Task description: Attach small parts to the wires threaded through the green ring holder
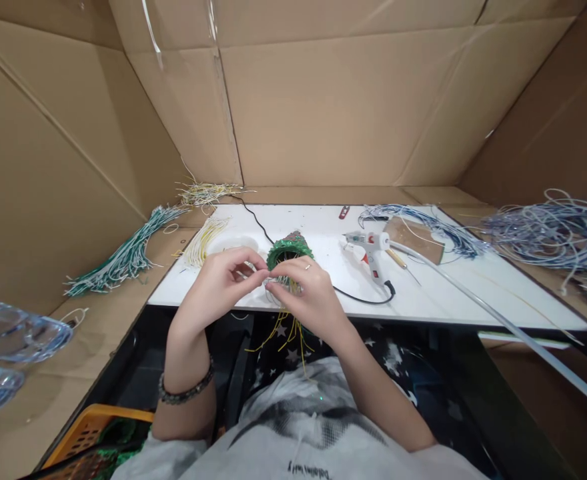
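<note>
A green glittery cone-shaped piece (290,247) with a dark hollow opening lies on the white board, its opening turned toward me. Yellow and white wires (293,327) come out near it and hang over the board's front edge. My left hand (228,280) pinches thumb and forefinger together just in front of the opening. Close against it, my right hand (311,290), with a ring on one finger, is also in a pinch by the wires. The fingertips of both hands meet at the thin wires, partly hiding them.
A glue gun (368,253) with a long glue stick (498,323) lies right of centre. Wire bundles sit around: green-white (123,257), yellow-white (208,193), blue-white (553,230). An awl (403,263) rests by the gun. An orange basket (91,420) stands low left. Cardboard walls surround the board.
</note>
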The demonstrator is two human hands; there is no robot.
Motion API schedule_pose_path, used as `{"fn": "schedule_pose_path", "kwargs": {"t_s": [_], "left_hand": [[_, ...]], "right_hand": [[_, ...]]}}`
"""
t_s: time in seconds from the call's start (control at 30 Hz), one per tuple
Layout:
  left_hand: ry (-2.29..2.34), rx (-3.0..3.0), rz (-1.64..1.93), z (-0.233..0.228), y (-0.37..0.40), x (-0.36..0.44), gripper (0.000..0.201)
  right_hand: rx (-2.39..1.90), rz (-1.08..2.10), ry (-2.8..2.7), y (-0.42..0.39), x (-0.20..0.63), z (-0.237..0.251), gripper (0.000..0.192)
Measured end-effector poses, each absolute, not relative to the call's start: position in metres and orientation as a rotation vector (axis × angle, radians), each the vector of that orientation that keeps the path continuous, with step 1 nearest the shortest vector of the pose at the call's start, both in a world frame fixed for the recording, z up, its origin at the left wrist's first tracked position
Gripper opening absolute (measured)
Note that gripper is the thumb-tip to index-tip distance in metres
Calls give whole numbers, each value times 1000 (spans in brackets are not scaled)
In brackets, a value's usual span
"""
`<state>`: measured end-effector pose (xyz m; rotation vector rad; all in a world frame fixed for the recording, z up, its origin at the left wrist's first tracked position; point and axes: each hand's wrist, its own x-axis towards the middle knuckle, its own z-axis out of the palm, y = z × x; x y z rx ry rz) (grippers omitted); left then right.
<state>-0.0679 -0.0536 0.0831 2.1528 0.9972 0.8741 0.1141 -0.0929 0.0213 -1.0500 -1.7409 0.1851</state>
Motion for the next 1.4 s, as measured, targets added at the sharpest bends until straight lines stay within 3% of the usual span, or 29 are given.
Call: {"fn": "schedule_pose_path", "kwargs": {"t_s": [0.63,1.17,1.4], "left_hand": [[804,1595,846,73,-32,-58,37],[812,1802,889,69,-36,-57,23],[802,1771,867,72,-38,-56,27]], "right_hand": [[-1012,396,-1490,-93,112,17,10],[-984,586,-1341,-91,112,19,8],[-1039,516,-1431,-90,114,17,6]]}}
